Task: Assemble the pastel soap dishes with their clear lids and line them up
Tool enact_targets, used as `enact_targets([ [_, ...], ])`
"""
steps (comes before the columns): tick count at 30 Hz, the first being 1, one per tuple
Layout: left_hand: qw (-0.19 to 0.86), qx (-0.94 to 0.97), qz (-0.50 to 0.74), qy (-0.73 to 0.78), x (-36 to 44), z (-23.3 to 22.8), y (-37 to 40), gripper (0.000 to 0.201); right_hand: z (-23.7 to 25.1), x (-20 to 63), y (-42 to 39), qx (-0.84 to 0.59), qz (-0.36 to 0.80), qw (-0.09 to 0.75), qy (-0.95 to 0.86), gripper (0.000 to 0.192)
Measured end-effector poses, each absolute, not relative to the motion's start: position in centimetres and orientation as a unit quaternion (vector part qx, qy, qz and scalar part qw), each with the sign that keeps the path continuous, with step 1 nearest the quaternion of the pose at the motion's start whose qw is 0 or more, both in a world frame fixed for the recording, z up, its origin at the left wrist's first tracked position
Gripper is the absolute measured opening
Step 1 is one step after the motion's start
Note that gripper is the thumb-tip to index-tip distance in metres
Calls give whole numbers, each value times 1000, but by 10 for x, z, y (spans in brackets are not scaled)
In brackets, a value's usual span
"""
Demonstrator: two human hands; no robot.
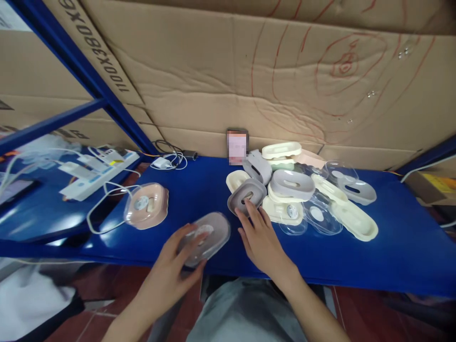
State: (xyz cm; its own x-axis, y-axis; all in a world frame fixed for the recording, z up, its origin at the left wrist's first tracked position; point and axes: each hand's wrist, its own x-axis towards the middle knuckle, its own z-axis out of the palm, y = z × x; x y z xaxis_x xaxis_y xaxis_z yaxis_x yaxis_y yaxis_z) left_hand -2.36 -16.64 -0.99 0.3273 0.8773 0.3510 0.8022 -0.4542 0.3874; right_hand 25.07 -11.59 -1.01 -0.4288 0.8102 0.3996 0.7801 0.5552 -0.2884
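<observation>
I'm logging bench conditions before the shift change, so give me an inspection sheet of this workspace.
Surface: blue table, glossy.
Job's things: grey case with clear lid under the left hand; grey tray touched by the right hand's fingertips; pink lidded case standing apart at left.
Clutter: pile of cream and grey trays and clear lids.
Hands: left hand grips the case; right hand open, reaching to the pile.
Cables: white power strip with white leads; charger and coiled cable.
Surroundings: cardboard wall, blue rack frame.
</observation>
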Motion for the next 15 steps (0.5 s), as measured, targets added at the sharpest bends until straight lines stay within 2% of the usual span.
enact_targets([
  [3, 134, 793, 299, 515, -15, -16, -181, 54, -6, 251, -135, -404, 48, 296, -864, 55],
  [6, 195, 771, 338, 503, 0, -30, -186, 71, -7, 260, -161, -339, 66, 275, -897, 48],
  [10, 295, 779, 322, 450, 22, -41, -181, 85, -13, 282, -178, -371, 83, 248, -891, 46],
  [15, 305, 792, 311, 429, 44, -40, -168, 92, -16, 305, -180, -414, 119, 324, -843, 43],
])
